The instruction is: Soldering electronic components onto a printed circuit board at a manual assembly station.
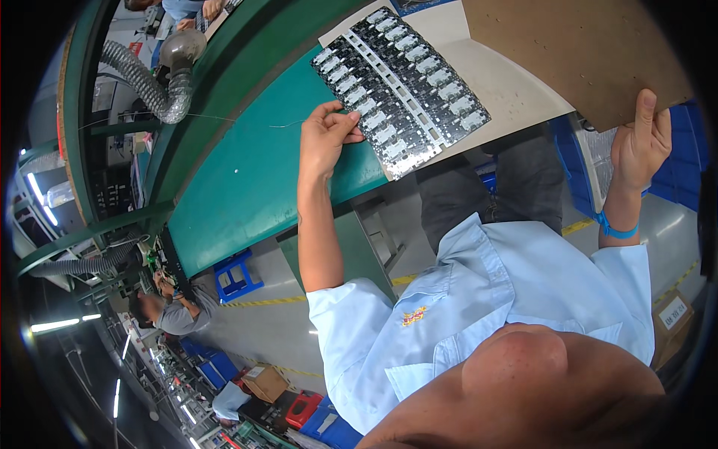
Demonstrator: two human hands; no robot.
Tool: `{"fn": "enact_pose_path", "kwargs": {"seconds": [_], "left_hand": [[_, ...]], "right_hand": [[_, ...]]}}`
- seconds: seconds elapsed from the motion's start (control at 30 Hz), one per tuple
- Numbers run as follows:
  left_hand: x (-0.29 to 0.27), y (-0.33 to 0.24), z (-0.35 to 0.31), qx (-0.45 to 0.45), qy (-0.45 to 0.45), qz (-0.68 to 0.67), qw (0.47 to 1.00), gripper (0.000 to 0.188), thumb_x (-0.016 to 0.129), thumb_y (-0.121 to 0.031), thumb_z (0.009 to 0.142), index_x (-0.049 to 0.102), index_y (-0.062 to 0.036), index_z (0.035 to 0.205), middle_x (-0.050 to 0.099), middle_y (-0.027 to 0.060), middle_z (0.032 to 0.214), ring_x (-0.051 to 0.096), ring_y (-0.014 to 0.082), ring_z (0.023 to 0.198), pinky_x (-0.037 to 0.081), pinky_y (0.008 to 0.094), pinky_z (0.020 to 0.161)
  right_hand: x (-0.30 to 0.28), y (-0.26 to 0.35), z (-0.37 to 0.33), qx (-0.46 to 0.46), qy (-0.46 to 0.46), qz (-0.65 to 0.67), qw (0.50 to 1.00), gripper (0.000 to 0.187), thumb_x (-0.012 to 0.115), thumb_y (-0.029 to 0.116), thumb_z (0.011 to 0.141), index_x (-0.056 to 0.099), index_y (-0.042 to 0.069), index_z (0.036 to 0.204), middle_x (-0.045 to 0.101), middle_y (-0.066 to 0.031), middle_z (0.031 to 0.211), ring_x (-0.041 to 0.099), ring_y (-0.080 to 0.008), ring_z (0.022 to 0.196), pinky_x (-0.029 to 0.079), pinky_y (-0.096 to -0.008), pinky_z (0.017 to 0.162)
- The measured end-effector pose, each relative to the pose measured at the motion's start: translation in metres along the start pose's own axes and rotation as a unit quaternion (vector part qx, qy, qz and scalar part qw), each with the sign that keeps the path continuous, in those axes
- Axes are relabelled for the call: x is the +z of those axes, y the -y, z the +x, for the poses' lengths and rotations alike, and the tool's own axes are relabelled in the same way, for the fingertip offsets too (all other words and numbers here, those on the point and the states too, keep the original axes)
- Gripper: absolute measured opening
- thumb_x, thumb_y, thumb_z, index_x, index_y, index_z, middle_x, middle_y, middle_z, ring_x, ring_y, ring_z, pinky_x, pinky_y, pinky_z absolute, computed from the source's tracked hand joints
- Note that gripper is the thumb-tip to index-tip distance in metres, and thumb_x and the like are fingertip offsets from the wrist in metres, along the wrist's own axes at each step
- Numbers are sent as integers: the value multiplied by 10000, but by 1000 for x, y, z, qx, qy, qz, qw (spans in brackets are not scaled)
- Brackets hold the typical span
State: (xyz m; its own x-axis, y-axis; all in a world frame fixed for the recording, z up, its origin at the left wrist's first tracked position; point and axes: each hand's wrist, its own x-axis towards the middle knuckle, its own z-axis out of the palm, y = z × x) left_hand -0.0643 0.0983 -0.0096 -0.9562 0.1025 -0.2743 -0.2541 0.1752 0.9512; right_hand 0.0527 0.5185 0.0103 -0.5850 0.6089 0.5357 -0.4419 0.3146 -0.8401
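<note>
Fingers [353,117] of the left hand [320,146] pinch a black-and-silver rectangular circuit-board panel [390,78] over the green desk [250,172]; the right hand [642,150] grips a flat brown sheet [576,52], its top cut off. A brown cardboard box [668,340] bears a printed white label [673,313].

- A long green table [247,202].
- On its right side, a big pale sheet [516,86].
- Over that sheet, a black board [404,93] with shiny bits; can't tell if flat.
- Farther left, a tiny white dot [236,170].
</note>
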Motion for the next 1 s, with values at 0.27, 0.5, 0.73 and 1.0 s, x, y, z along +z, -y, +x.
{"fn": "enact_pose_path", "kwargs": {"seconds": [0.27,0.5,0.73,1.0], "left_hand": [[1,-5,0,3,-7,34,999,383,706,-39,875,485,116,1148,628,101,725,626,145,599,547,220,558],[0,-8,0,-12,-10,80,997,406,722,-58,868,484,113,1149,629,103,722,629,144,595,538,220,549],[-3,-5,2,-7,4,49,999,385,729,-52,860,485,96,1118,619,83,661,621,140,543,529,224,520],[-6,-2,4,-4,2,58,998,392,733,-55,858,482,100,1115,620,80,645,623,142,529,527,226,508]], "right_hand": [[1,2,-1,-3,2,7,1000,251,567,242,993,648,74,1162,702,-41,1101,666,-165,1000,499,-280,941],[-1,0,-1,12,-5,31,999,258,587,219,984,655,61,1176,702,-48,1112,660,-158,1001,489,-255,936],[-3,-5,-3,51,-21,63,997,282,596,199,980,639,52,1218,688,-53,1157,649,-153,1026,479,-243,961],[-9,-14,-4,55,-10,68,996,287,581,197,988,631,49,1228,679,-58,1178,641,-153,1044,484,-259,975]]}}
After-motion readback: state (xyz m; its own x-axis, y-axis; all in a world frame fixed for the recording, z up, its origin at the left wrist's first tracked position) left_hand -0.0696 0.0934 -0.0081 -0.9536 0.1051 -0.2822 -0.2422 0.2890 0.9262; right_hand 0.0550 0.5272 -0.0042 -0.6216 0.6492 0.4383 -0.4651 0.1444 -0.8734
